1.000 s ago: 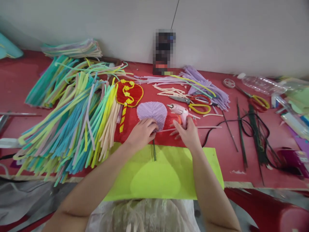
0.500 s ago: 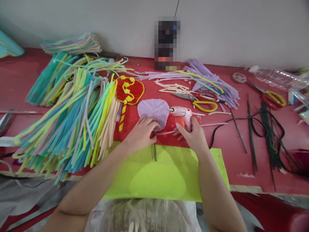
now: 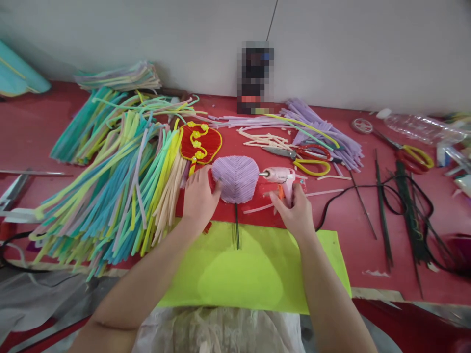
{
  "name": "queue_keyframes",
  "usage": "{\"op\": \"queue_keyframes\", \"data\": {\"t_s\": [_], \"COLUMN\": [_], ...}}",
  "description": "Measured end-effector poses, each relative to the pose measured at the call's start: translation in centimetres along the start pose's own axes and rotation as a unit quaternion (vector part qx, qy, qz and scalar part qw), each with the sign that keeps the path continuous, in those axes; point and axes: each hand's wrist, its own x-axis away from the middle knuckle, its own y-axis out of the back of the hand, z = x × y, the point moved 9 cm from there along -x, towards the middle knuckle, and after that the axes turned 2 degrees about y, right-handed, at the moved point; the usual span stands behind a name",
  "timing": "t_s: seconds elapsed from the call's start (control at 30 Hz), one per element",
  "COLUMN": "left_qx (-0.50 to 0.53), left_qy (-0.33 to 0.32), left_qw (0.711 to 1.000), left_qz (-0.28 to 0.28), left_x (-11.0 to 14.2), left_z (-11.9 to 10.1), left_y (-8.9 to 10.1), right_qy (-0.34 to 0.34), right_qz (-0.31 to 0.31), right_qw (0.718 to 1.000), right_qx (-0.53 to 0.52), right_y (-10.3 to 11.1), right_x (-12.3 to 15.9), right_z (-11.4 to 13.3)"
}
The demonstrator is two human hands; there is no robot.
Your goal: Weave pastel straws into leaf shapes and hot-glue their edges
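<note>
A lilac leaf-shaped piece of fuzzy ribbed stems lies before me, two thin dark stalks running down from it. My left hand rests at its left edge, thumb apart from the fingers and close against that edge; the fingertips are partly hidden. In my right hand is a pink glue gun, gripped by its handle, with the nozzle pointing left at the piece's right edge. Whether the nozzle touches cannot be made out. Behind my left hand sits a red fan-shaped piece with yellow flowers, its handle mostly covered.
Bundles of coloured fuzzy stems fill the left side; lilac stems lie at the back right. Scissors, more scissors, a black cord, dark wires and a plastic bottle are on the right. A yellow-green cloth lies in front.
My left hand has shifted left, from the lower edge of the lilac piece and its stalks to the left edge. The glue gun stays in my right hand near the right edge.
</note>
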Motion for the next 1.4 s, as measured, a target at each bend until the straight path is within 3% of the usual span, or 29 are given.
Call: {"op": "queue_keyframes", "data": {"t_s": [0.13,0.3,0.43,0.53,0.67,0.93,1.13,1.4], "left_qx": [-0.022,0.021,0.151,0.27,0.339,0.358,0.371,0.334], "left_qy": [0.005,0.009,0.015,-0.004,-0.023,0.007,0.037,-0.016], "left_qw": [0.999,0.998,0.986,0.961,0.937,0.932,0.925,0.94], "left_qz": [0.028,0.057,0.067,0.064,0.075,0.062,0.078,0.063], "left_x": [0.3,0.6,0.4,0.1,-0.4,-1.6,-1.5,-1.1], "left_z": [0.1,0.0,0.1,0.0,0.0,1.5,1.9,1.6], "left_y": [-1.0,-2.1,-2.4,-2.4,-3.0,-3.7,-4.0,-4.1], "right_qy": [0.038,0.077,0.076,0.052,0.036,0.03,0.026,0.025], "right_qz": [-0.01,-0.003,0.021,0.027,0.038,0.074,0.059,0.058], "right_qw": [0.999,0.996,0.996,0.998,0.998,0.997,0.998,0.998], "right_qx": [0.021,0.04,0.032,0.026,0.021,0.004,-0.006,-0.013], "right_y": [-0.8,-1.9,-2.4,-2.3,-2.3,-2.9,-2.5,-2.6], "right_x": [0.4,0.5,0.5,0.5,0.6,0.8,0.8,0.7], "right_z": [0.6,1.0,1.2,1.0,1.0,1.0,1.0,1.0]}}
